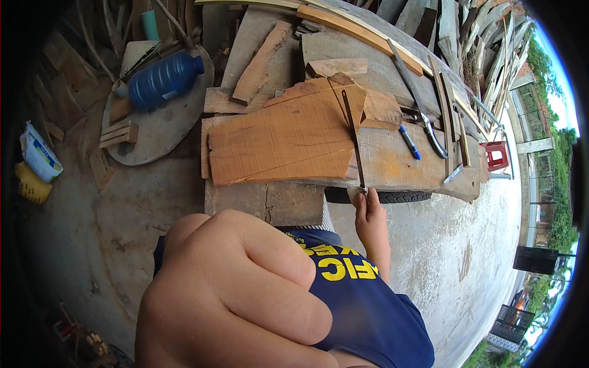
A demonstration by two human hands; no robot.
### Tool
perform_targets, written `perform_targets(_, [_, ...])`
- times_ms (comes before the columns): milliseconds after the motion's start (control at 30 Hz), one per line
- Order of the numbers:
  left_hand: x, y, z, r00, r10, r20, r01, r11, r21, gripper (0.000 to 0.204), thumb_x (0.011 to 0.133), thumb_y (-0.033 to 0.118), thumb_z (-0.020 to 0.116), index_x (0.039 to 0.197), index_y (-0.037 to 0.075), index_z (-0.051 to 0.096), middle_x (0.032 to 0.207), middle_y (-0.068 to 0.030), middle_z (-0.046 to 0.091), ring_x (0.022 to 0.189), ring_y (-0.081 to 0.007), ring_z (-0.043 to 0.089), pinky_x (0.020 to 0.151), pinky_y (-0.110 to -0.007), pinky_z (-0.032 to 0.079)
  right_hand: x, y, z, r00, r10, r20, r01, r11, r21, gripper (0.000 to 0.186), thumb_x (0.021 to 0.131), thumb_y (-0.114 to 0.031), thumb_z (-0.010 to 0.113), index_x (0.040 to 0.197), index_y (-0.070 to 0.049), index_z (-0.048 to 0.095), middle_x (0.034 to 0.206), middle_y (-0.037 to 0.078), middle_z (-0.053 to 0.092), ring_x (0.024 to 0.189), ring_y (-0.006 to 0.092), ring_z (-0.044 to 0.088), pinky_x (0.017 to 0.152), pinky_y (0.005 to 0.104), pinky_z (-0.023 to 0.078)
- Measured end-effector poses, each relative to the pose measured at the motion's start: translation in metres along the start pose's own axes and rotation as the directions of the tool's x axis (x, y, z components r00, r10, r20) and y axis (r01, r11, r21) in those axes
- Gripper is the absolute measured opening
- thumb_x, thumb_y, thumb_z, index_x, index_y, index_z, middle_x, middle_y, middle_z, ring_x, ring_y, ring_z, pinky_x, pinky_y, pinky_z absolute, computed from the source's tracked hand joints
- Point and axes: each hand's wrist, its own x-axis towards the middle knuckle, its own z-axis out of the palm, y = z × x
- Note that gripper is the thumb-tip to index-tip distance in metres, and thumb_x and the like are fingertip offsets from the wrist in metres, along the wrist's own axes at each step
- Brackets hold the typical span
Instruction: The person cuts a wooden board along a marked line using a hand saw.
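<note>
Very close to the camera, my left hand (227, 294) is raised with its fingers curled into a fist. Whatever may be inside the fist is hidden. At the front edge of the bench, my right hand (370, 211) pinches the near end of a thin dark metal strip (353, 126). The strip, with a small hole at its far end, lies across the right part of a broad reddish-brown board (276, 138). Pencil-like lines run along that board, which rests on other planks. To its right lie a blue marker (410, 142) and a curved-handled saw (434, 136).
A large blue water bottle (162, 81) lies on a round board (153, 138) at the left, beside small wood blocks (119, 134). A tyre (399, 197) shows under the bench. Long wood strips (362, 37) lie at the back; a red crate (496, 156) stands right.
</note>
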Motion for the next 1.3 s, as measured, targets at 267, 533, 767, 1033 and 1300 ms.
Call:
perform_targets(267, [-0.018, 0.020, -0.007, 0.982, -0.054, 0.180, 0.099, 0.964, -0.248, 0.011, 0.093, 0.008, 0.054, 0.085, 0.012, 0.060, 0.062, -0.0006, 0.055, 0.049, -0.0096, 0.047, 0.044, -0.023, 0.030, -0.005, -0.003, 0.004, 0.999, 0.033, 0.003, -0.033, 0.999, 0.021, 0.015, 0.098, -0.016, 0.049, 0.098, -0.001, 0.048, 0.078, 0.028, 0.059, 0.075, 0.0486, 0.057, 0.059, 0.0410, 0.046])
perform_targets(533, [0.005, -0.027, 0.047, 0.978, -0.009, 0.209, 0.157, 0.691, -0.706, 0.029, 0.085, -0.006, 0.048, 0.108, 0.007, 0.059, 0.086, -0.0061, 0.063, 0.073, -0.0151, 0.058, 0.063, -0.028, 0.041, -0.005, -0.007, 0.010, 0.996, 0.075, 0.050, -0.077, 0.997, 0.025, 0.017, 0.098, -0.017, 0.048, 0.097, 0.000, 0.046, 0.079, 0.028, 0.060, 0.078, 0.0488, 0.058, 0.061, 0.0406, 0.047])
perform_targets(767, [0.026, 0.036, 0.097, 0.697, -0.716, -0.047, 0.080, 0.143, -0.986, 0.074, 0.100, 0.048, 0.010, 0.065, 0.009, 0.062, 0.062, -0.0106, 0.064, 0.049, -0.0149, 0.060, 0.116, -0.029, 0.005, -0.006, 0.008, 0.011, 0.993, 0.116, -0.002, -0.116, 0.992, 0.040, 0.018, 0.099, -0.017, 0.049, 0.102, 0.000, 0.046, 0.083, 0.028, 0.063, 0.080, 0.0492, 0.059, 0.062, 0.0413, 0.048])
perform_targets(1033, [0.000, -0.044, 0.080, 0.956, 0.160, 0.247, 0.119, 0.557, -0.822, 0.016, 0.090, 0.011, 0.047, 0.077, 0.004, 0.052, 0.082, -0.0140, 0.056, 0.052, -0.0301, 0.055, 0.046, -0.039, 0.040, -0.008, 0.001, 0.019, 0.994, 0.099, 0.051, -0.101, 0.994, 0.031, 0.018, 0.099, -0.017, 0.048, 0.101, 0.001, 0.046, 0.082, 0.029, 0.062, 0.079, 0.0481, 0.060, 0.061, 0.0408, 0.048])
perform_targets(1300, [0.007, 0.010, 0.111, 0.910, -0.408, 0.069, -0.057, -0.290, -0.955, 0.066, 0.092, 0.052, 0.044, 0.092, -0.010, 0.064, 0.086, -0.0164, 0.068, 0.074, -0.0196, 0.066, 0.064, -0.027, 0.052, -0.005, 0.009, 0.022, 0.993, 0.101, 0.060, -0.104, 0.993, 0.050, 0.016, 0.100, -0.015, 0.045, 0.101, 0.000, 0.047, 0.081, 0.028, 0.062, 0.081, 0.0492, 0.059, 0.062, 0.0417, 0.048])
